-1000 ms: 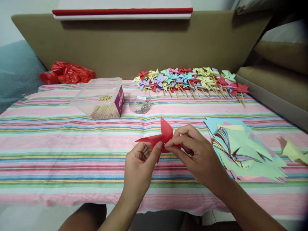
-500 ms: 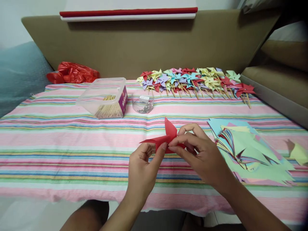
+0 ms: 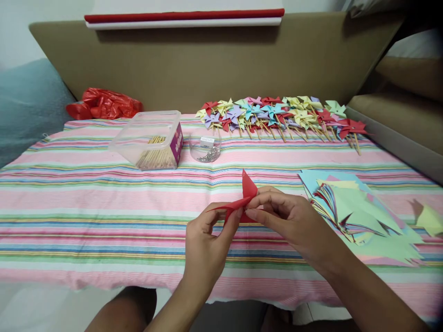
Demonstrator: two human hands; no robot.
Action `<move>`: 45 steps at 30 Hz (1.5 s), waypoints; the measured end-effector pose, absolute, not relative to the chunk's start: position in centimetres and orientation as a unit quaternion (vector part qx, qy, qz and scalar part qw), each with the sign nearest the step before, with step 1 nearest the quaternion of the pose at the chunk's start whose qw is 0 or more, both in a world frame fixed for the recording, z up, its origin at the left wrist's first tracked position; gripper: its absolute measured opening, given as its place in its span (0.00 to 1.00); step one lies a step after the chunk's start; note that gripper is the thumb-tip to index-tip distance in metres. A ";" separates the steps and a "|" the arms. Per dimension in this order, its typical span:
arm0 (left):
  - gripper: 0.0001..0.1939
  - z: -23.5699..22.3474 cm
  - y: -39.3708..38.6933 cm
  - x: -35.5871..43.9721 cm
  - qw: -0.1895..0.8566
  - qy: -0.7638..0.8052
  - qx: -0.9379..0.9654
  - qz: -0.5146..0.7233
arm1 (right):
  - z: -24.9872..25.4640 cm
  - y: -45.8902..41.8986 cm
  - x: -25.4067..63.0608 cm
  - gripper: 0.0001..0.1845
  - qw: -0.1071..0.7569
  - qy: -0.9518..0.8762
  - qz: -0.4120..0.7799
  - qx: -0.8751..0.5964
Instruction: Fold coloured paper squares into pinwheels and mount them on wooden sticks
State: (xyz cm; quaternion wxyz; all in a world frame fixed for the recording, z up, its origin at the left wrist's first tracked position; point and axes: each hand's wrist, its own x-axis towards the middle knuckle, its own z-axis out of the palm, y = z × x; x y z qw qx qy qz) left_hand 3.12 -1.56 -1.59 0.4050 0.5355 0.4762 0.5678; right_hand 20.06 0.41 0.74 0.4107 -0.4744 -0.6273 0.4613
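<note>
Both hands meet over the striped tablecloth (image 3: 86,198) on a piece of folded red paper (image 3: 246,189). My left hand (image 3: 204,249) pinches it from below with thumb and forefinger closed. From the right, the fingers of my right hand (image 3: 290,221) press together on the paper's folded points. One red flap stands up above the fingers and another sticks out to the left.
A stack of cut coloured paper squares (image 3: 360,216) lies at the right. A row of finished paper pinwheels on sticks (image 3: 280,115) lines the far edge. A clear box of wooden sticks (image 3: 152,140), a small clear cup of pins (image 3: 206,150) and a red plastic bag (image 3: 104,103) sit far left.
Both hands sank slightly toward the table with the red paper. The right fingers closed tighter over its centre, and the left flap folded narrower.
</note>
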 end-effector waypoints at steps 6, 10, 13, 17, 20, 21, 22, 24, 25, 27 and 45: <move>0.05 -1.8 -1.7 3.0 0.397 0.471 0.550 0.565 | 0.9 0.2 19.8 0.08 0.405 -0.589 0.505 -0.485; 0.04 -1.8 -1.6 3.0 0.393 0.467 0.557 0.564 | 1.2 0.2 19.7 0.09 0.402 -0.569 0.520 -0.494; 0.04 -1.9 -1.6 3.0 0.409 0.459 0.551 0.564 | 1.3 0.2 19.7 0.10 0.398 -0.568 0.515 -0.503; 0.03 -2.1 -1.5 3.0 0.409 0.468 0.548 0.560 | 0.9 0.1 19.6 0.11 0.409 -0.553 0.526 -0.499; 0.02 -2.2 -1.5 3.0 0.393 0.472 0.554 0.562 | 0.5 0.1 19.5 0.13 0.440 -0.525 0.534 -0.495; 0.02 -2.2 -1.5 3.0 0.388 0.472 0.557 0.562 | 0.5 0.1 19.5 0.15 0.453 -0.511 0.542 -0.489; 0.03 -2.2 -1.5 3.0 0.384 0.471 0.561 0.562 | 0.4 0.1 19.5 0.17 0.464 -0.497 0.553 -0.481; 0.04 -2.2 -1.5 2.9 0.376 0.466 0.570 0.562 | 0.5 0.1 19.6 0.22 0.470 -0.485 0.576 -0.461; 0.05 -2.3 -1.5 2.8 0.374 0.463 0.574 0.562 | 0.5 0.2 19.6 0.22 0.463 -0.491 0.579 -0.457; 0.07 -2.4 -1.6 2.7 0.369 0.455 0.583 0.563 | 0.6 0.2 19.8 0.18 0.433 -0.522 0.568 -0.467; 0.07 -2.0 -1.9 1.9 0.300 0.469 0.643 0.526 | 0.4 0.1 19.5 0.15 0.402 -0.554 0.555 -0.473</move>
